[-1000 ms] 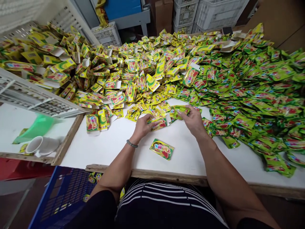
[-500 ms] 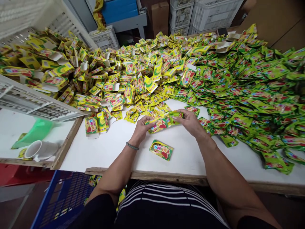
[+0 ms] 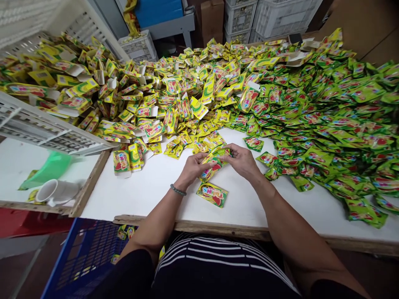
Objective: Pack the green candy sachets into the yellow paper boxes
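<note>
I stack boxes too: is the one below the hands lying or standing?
Lying flat: the box shows its printed face upward on the table.

Glossy plastic sachets [image 3: 333, 122]; smooth card boxes [image 3: 121, 161]; rough wooden edging [image 3: 221, 230].

Packing workshop, heaped cartons [image 3: 173, 86], piled sachets [image 3: 330, 120], stacked crates [image 3: 240, 18]

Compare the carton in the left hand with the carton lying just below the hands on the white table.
The held carton is partly covered by the left hand; the lying carton shows nearly its whole printed face. The held carton slants up toward the picture's right, while the lying carton slants down that way. Neither hand grasps the lying carton, which rests on the table. Both share yellow, green and red print.
</note>
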A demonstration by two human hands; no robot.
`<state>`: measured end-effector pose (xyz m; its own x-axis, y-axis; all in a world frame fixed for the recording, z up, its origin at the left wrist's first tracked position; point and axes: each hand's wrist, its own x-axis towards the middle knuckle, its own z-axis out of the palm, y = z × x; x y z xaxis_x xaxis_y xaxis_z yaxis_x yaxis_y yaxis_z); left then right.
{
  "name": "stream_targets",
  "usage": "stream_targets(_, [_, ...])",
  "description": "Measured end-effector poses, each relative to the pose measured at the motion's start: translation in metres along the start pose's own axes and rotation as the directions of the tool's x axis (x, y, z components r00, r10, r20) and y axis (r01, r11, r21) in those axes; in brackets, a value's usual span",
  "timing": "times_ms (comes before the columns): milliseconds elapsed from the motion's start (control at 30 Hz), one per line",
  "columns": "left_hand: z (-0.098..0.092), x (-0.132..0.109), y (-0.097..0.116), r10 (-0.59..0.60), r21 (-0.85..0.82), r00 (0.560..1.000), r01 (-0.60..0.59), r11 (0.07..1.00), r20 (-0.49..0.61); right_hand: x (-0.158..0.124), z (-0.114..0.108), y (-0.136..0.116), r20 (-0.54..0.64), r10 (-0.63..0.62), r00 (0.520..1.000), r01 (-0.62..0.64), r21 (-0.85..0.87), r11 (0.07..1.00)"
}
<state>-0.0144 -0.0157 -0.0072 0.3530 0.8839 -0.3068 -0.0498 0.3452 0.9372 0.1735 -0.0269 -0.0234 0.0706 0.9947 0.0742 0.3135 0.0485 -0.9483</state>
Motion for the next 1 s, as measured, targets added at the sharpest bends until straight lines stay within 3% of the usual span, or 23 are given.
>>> stream_targets(100, [0.001, -0.001, -0.001, 0.038, 0.008, 0.999, -0.038, 0.999, -0.031, 0.0, -0.003, -0.003, -0.002, -0.086, 0.996, 0.085, -0.128, 0.988])
stream_targets(267, [-0.001, -0.004, 0.0, 0.093, 0.181, 0.996, -0.092, 0.979, 0.005, -0.003, -0.001, -0.009, 0.074, -0.238, 0.968, 0.249, -0.246, 0.937])
stream_targets(433, [0.002, -0.002, 0.0, 0.115, 0.164, 0.992, -0.121, 0.979, 0.05, -0.006, 0.003, -0.016, 0.001, -0.087, 0.996, 0.086, -0.133, 0.987])
stream_targets(633, [0.003, -0.002, 0.001, 0.042, 0.114, 0.999, -0.045, 0.992, 0.032, -0.008, 0.005, -0.023, -0.046, -0.072, 0.996, 0.075, 0.054, 0.996])
stream_targets(767, [0.002, -0.003, 0.0, 0.06, 0.152, 0.996, -0.07, 0.986, 0.072, -0.013, 0.011, -0.027, 0.061, -0.071, 0.996, 0.071, 0.01, 0.997])
stream_targets(900, [0.005, -0.003, -0.003, 0.054, 0.071, 0.998, -0.055, 0.996, 0.021, -0.015, 0.013, -0.028, 0.195, -0.08, 0.978, 0.065, 0.084, 0.994])
stream_targets(933, [0.006, -0.003, -0.003, 0.057, 0.037, 0.998, -0.057, 0.998, 0.001, -0.015, 0.013, -0.027, 0.167, -0.103, 0.981, 0.082, 0.13, 0.988])
stream_targets(1000, [0.008, -0.002, -0.003, 0.091, -0.032, 0.995, -0.093, 0.995, -0.05, -0.012, 0.013, -0.024, -0.008, -0.143, 0.99, 0.142, 0.18, 0.973])
